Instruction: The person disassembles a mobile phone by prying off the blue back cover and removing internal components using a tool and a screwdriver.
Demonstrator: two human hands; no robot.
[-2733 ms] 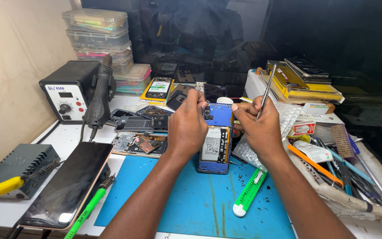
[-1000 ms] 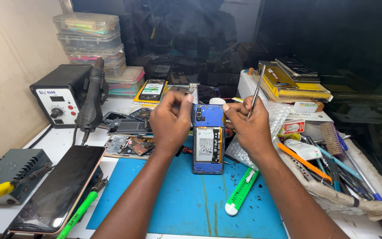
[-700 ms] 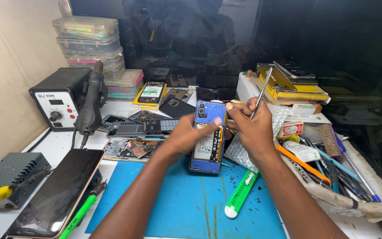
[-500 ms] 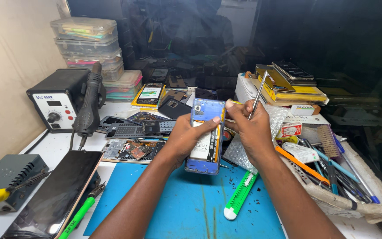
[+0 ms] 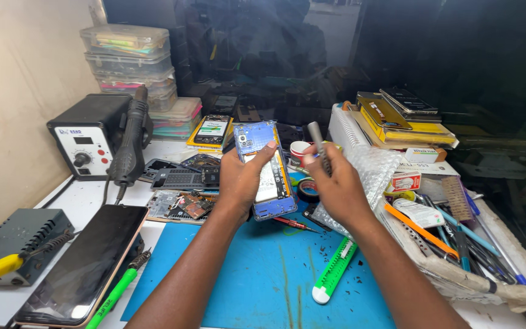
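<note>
My left hand [image 5: 242,180] grips an opened blue phone [image 5: 265,164], back cover off, tilted up off the blue work mat [image 5: 263,280] with its battery and inner parts showing. The thumb lies across the upper part of the phone. My right hand [image 5: 335,187] is just right of the phone and holds grey metal tweezers [image 5: 319,146] that point upward, their tips clear of the phone. A small red-handled screwdriver [image 5: 293,224] lies on the mat below the phone.
A black hot-air station [image 5: 90,137] with its wand [image 5: 129,146] stands at the left, near stacked plastic boxes [image 5: 130,61]. A dark phone screen [image 5: 86,262], green screwdriver [image 5: 114,297], green-white tool [image 5: 334,270], loose circuit boards [image 5: 184,204] and a cluttered tool tray [image 5: 458,244] surround the mat.
My left hand has lifted and tilted the phone up off the mat. My right hand has drawn the tweezers back and turned them upright.
</note>
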